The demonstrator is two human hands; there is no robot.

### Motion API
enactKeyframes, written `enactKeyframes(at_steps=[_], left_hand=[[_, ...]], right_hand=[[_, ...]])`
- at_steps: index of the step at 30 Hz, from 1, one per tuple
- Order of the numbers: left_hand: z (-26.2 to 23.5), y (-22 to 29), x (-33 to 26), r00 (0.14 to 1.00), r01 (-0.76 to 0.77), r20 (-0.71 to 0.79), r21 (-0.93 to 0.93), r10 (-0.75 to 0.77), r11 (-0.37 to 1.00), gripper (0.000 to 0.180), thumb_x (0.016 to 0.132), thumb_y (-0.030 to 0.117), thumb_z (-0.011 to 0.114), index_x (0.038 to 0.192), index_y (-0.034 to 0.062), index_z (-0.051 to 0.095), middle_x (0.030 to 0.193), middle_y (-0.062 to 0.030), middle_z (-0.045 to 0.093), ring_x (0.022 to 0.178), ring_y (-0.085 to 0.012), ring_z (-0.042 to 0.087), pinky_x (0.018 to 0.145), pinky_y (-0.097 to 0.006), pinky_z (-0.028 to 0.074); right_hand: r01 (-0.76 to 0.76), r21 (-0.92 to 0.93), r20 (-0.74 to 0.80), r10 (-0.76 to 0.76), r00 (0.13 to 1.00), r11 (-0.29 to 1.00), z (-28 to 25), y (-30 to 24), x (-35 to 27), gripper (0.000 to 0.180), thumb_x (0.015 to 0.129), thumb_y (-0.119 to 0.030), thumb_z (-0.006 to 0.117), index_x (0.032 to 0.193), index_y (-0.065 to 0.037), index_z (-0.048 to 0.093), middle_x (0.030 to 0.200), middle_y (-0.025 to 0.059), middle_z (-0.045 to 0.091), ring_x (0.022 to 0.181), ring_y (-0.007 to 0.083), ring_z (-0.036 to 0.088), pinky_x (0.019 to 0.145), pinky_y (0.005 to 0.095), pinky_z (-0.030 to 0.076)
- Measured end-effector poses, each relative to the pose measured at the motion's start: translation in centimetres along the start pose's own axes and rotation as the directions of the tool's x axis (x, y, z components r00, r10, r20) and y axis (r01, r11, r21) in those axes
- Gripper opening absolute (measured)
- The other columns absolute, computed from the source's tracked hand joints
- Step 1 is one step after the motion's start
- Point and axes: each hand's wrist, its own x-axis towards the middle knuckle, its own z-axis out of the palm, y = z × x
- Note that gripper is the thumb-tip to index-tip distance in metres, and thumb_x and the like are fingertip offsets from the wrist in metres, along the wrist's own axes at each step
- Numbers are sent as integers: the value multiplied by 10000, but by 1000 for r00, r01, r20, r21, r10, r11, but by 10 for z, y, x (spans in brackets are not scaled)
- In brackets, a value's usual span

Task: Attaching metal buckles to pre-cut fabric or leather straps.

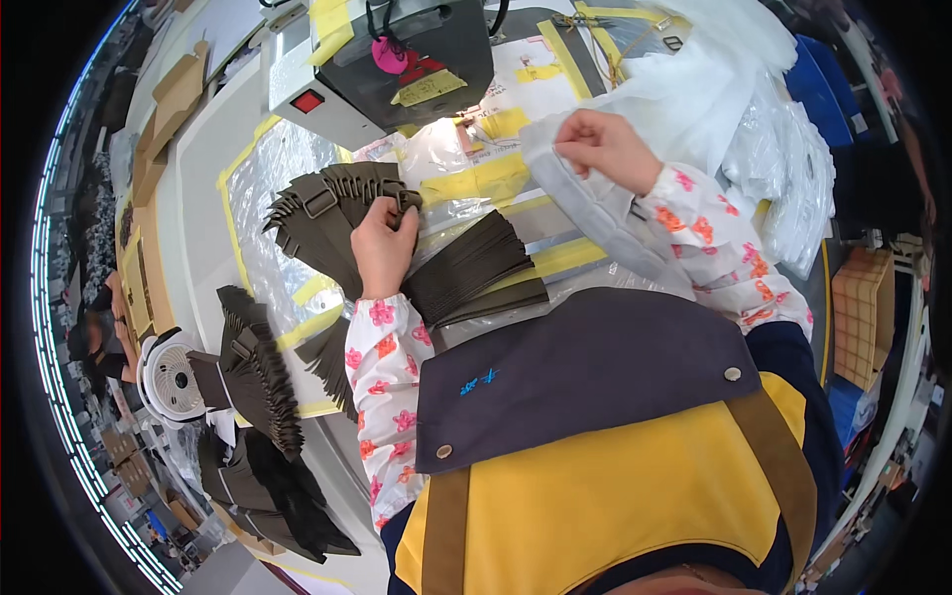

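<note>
My left hand (385, 246) is closed on the end of a dark olive webbing strap at the right side of a fanned stack of straps (332, 213). A dark slide buckle (320, 204) shows on top of that stack. Just right of the hand, more strap ends (471, 268) spread out flat in a fan. My right hand (607, 149) is raised over a pale grey fabric strip (585, 213), its thumb and fingers pinched together. Whatever may be between those fingertips is too small to make out.
Ahead stands a boxy machine (397, 74) with a red switch and a lit work area. Bundled straps (260, 367) and a white fan (174, 377) sit at the left. White padding and clear plastic (778, 169) pile up at the right, near a blue bin (823, 84).
</note>
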Motion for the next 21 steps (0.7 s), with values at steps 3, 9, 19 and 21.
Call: enactKeyframes(at_steps=[3,9,19,21], left_hand=[[6,-26,3,996,-10,-86,-214,-9,977,251,719,139,609,938,18,602,578,-103,539,499,-147,505,523,-278,420],[14,-19,-1,998,-46,-49,-92,41,995,191,752,68,592,932,2,593,698,-104,598,595,-189,570,580,-275,447],[3,35,-33,947,-228,210,-91,243,969,130,787,133,565,830,19,611,750,-146,591,680,-305,567,603,-346,447],[-1,35,-34,895,-274,347,-66,280,959,157,788,174,565,814,31,626,744,-149,599,698,-318,568,625,-358,448]], right_hand=[[1,-363,-116,-47,992,932,-52,14,-35,100,781,-76,591,821,-11,526,657,12,539,561,74,509,497,214,412],[42,-880,-38,-158,987,473,-63,47,-93,181,710,-122,617,813,-28,500,663,94,533,626,250,541,569,334,430],[135,-883,29,-234,972,450,-54,38,-87,160,687,-117,623,755,-43,499,707,89,520,654,284,535,576,370,424],[230,-839,75,-313,947,493,-42,14,-78,123,688,-82,619,739,-43,514,680,86,517,636,273,531,571,362,422]])
